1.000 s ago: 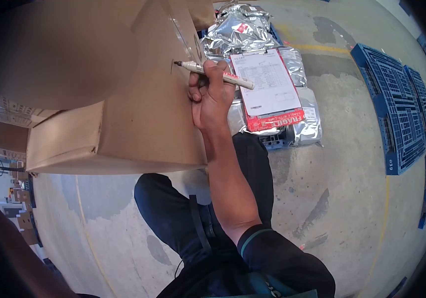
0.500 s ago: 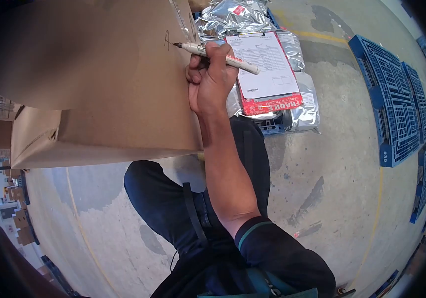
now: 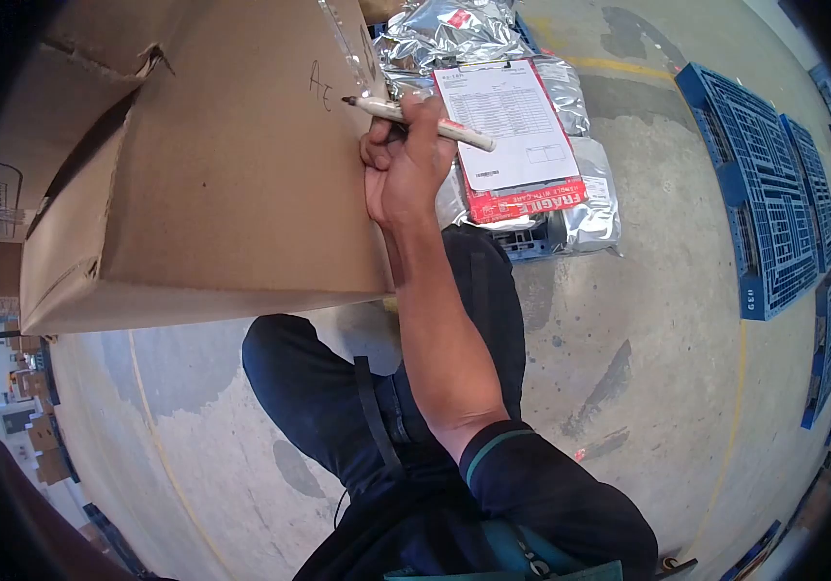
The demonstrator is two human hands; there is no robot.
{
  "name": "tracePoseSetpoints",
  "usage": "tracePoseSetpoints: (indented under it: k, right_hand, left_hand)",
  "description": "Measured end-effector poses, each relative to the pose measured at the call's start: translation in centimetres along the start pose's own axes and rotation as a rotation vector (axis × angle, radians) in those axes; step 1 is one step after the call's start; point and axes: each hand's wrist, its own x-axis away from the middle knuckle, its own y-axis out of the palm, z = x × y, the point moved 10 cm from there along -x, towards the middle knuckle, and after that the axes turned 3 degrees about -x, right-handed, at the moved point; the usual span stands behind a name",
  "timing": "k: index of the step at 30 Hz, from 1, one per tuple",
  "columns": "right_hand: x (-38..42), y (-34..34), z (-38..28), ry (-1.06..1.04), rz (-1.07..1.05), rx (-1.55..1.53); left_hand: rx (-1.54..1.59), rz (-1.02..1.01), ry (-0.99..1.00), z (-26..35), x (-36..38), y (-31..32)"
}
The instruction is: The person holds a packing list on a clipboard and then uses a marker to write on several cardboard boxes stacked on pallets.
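My right hand (image 3: 407, 160) is closed around a white marker pen (image 3: 464, 134), its dark tip pointing left at the side of a large cardboard box (image 3: 231, 194). Handwritten black letters (image 3: 320, 87) stand on the cardboard just left of the tip. The heel of the hand is close to the box's edge; whether it touches cannot be made out. My left hand is out of view. Right of the hand, a clipboard with a printed sheet (image 3: 512, 121) lies on silver bags, with a red FRAGILE label (image 3: 528, 200) below the sheet.
Silver bags (image 3: 594, 208) are stacked on a blue pallet (image 3: 528, 244) beyond my knee. More blue pallets (image 3: 759, 194) stand or lie at the right. Concrete floor (image 3: 628, 387) with yellow lines surrounds my legs. Shelved cartons (image 3: 47, 450) are at the far left.
More letters now show on the box beside the first one. My right hand and the marker have shifted slightly. A blurred shape that covered the box's upper left is gone.
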Motion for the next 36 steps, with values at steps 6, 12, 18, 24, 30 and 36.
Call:
tracePoseSetpoints:
  k: [6, 12, 18, 24, 30, 36]
  right_hand:
    - [0.0, -0.2, 0.1, 0.012, 0.021, -0.035]
    - [-0.4, -1.3, 0.8, 0.057, 0.032, -0.061]
    - [-0.4, -1.5, 0.9, 0.072, 0.022, -0.083]
    - [-0.3, -2.1, 1.2, 0.084, 0.050, -0.109]
    - [1.3, -0.7, -0.1, 0.054, 0.020, -0.127]
    - [2.9, 2.4, -1.7, 0.004, -0.124, -0.014]
  left_hand:
    - [0.031, -0.003, -0.006, 0.7, 0.1, -0.8]
    - [0.064, -0.009, -0.009, 1.6, 0.3, -1.4]
    - [0.099, -0.020, -0.010, 2.7, 0.7, -2.0]
    - [0.131, -0.029, -0.012, 3.5, 0.9, -2.5]
    - [0.160, -0.037, -0.020, 4.2, 1.1, -3.1]
    - [0.178, -0.072, -0.007, 4.4, 2.5, -2.9]
